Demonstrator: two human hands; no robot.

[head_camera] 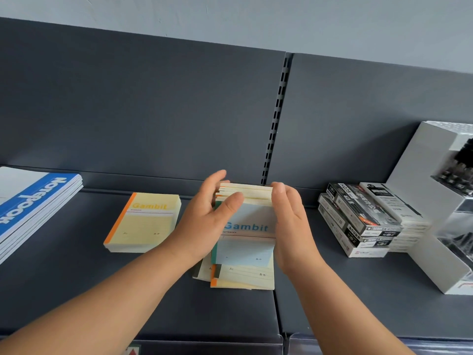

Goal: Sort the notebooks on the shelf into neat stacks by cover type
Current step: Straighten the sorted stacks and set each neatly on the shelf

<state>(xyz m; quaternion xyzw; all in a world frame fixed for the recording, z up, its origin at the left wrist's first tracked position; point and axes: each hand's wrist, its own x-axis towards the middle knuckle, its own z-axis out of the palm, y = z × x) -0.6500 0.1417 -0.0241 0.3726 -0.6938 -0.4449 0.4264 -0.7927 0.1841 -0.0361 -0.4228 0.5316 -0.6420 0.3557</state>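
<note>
A messy pile of small Gambit notebooks (pixel 245 252) lies mid-shelf, a pale blue cover with a teal spine on top, yellow ones with orange spines sticking out underneath. My left hand (pixel 204 224) presses the pile's left side, thumb over the top cover. My right hand (pixel 291 226) presses flat against its right side. The pile's far end is lifted, showing page edges. A neat stack of yellow Gambit notebooks (pixel 144 222) sits to the left, apart from my hands.
Large blue-and-white notebooks (pixel 30 208) are stacked at the far left. Black and white boxes (pixel 363 219) are piled to the right, beside a white display stand (pixel 435 201). The dark grey shelf (pixel 102 290) has a slotted upright (pixel 275 119) behind the pile.
</note>
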